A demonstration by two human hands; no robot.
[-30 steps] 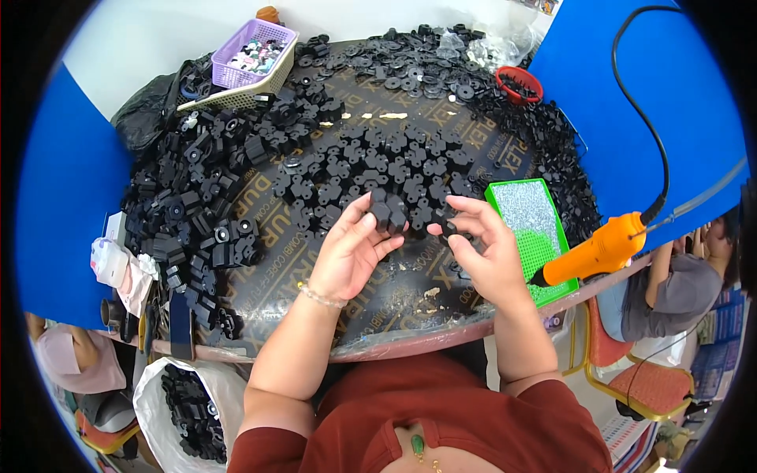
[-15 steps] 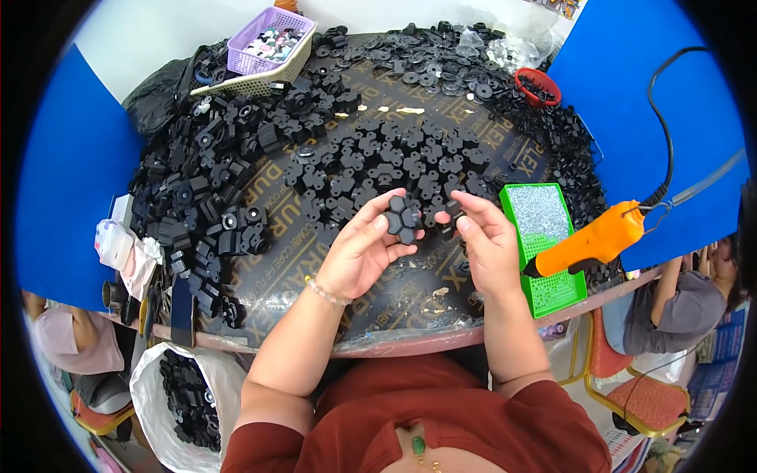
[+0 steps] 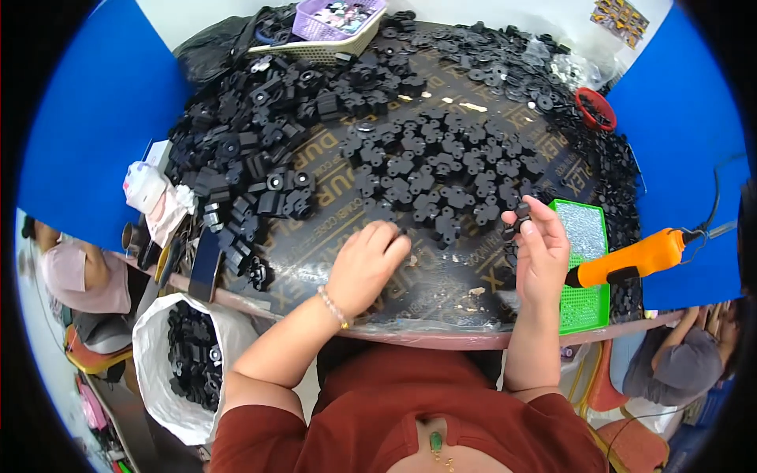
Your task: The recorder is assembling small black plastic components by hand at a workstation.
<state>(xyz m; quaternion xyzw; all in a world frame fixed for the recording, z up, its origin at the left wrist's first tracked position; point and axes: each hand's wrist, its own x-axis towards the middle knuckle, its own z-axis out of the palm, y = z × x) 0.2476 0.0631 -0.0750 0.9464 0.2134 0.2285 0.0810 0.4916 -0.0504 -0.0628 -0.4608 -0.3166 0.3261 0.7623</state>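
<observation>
My left hand is low over the table with its back up and fingers curled in. Its fingertips are hidden, and I cannot see what, if anything, they hold. Just beyond it is a dense group of black lobed plastic parts. Raised at the right, my right hand pinches small black plastic pieces between thumb and fingers. Close beside that hand is a green tray holding many small silvery pieces. The tip of an orange electric screwdriver hangs over the tray.
Heaps of black parts cover the left side. Black discs lie at the back, near a red bowl. A purple basket sits at the back left. Below the table edge stands a white sack of black parts. People sit at both sides.
The view has swung left. My left hand has turned palm down and moved away from my right hand; the hexagon-lobed black part it held no longer shows. My right hand still pinches small pieces.
</observation>
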